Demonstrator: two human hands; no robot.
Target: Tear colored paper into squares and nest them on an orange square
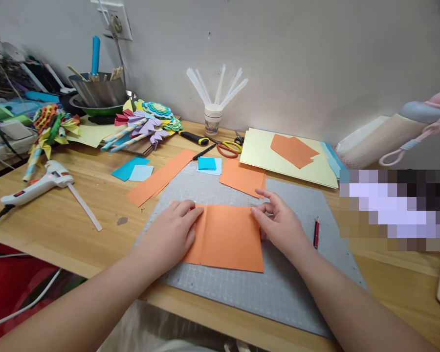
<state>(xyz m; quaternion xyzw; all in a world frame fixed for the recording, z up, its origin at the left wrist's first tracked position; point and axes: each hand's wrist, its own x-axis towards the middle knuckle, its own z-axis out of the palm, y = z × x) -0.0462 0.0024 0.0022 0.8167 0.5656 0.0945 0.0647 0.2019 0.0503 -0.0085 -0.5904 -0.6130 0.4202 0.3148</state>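
Observation:
A sheet of orange paper (pixel 231 239) with an upright crease near its left side lies on the grey cutting mat (pixel 289 293). My left hand (pixel 179 230) presses on the left part of the sheet, its fingers bent and close together. At the upper right corner, my right hand (pixel 278 220) has its thumb on the paper's edge. Its index finger reaches forward, and the other fingers curl beside the edge, partly hidden. Beyond the sheet are more orange paper pieces (pixel 242 177) and small blue paper squares (pixel 207 164). A red pencil (pixel 317 233) rests right of my right hand.
A white glue gun (pixel 40 183) lies on the left, its cord trailing off the table. Toward the wall are scissors (pixel 229 148), a paper cup (pixel 212 120) with white sticks, paper flowers (pixel 150 120) and yellow sheets (pixel 256 149). Long orange strips (pixel 161 178) lie left of the mat.

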